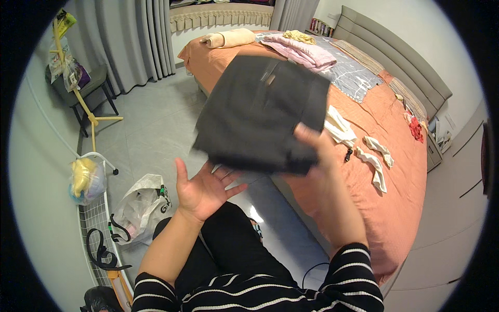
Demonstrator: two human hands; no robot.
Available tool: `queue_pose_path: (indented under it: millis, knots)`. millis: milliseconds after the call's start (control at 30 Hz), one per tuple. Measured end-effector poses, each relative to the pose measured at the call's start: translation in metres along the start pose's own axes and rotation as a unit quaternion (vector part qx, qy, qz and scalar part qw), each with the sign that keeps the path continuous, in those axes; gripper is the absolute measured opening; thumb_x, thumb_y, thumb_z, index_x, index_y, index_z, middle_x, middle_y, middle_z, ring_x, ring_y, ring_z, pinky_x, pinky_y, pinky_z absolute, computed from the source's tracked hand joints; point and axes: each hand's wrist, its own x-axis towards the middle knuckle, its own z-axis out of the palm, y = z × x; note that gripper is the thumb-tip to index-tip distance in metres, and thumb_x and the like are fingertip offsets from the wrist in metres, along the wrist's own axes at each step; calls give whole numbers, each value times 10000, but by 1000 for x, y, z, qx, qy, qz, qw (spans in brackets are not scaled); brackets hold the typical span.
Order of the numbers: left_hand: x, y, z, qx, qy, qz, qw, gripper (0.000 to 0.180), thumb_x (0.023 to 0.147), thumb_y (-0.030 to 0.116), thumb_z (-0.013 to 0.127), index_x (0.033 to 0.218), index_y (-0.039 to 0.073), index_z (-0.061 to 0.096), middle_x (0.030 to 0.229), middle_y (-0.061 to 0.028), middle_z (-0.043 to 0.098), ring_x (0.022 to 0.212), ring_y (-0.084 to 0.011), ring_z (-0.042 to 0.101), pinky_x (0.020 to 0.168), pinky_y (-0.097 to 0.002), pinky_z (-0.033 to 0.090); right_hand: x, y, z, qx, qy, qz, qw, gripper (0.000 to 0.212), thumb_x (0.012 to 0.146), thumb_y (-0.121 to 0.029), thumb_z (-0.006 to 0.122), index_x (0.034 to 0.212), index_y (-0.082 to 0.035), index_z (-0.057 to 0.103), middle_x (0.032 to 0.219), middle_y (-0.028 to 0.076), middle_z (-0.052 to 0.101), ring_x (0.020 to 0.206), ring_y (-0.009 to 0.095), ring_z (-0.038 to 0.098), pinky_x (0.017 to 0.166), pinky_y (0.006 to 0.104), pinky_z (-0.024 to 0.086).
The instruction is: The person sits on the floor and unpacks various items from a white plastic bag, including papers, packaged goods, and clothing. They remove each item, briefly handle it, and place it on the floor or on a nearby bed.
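A flat, squarish black folded cloth item (pixel 254 112) is held up in front of me, between the bed and the floor. It has a seam and a small shiny tag near its far side; motion blurs its edges, and I cannot tell its exact kind. My right hand (pixel 318 148) grips its near right corner, thumb on top and fingers hidden beneath. My left hand (pixel 204 190) is open, palm up with fingers spread, just under the item's near left edge. Whether its fingertips touch the cloth is unclear.
On the right, the bed (pixel 364 218) has an orange cover, white socks (pixel 371 169), a pink folded quilt (pixel 306 52) and a rolled towel (pixel 228 38). At left stand a white plastic bag (pixel 140 205), a yellow coat stand (pixel 92 118), a chair (pixel 96 83) and a white wire rack (pixel 96 229).
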Motion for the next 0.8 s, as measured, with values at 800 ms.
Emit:
queue_pose_path:
  millis: [800]
  knots:
    - [-118, 47, -99, 156, 258, 154, 941, 425, 921, 280, 584, 1259, 63, 446, 1054, -90, 591, 962, -201, 599, 858, -346, 473, 145, 66, -56, -476, 189, -565, 647, 602, 829, -404, 680, 1244, -13, 486, 1250, 180, 491, 1119, 300, 516, 880, 393, 504]
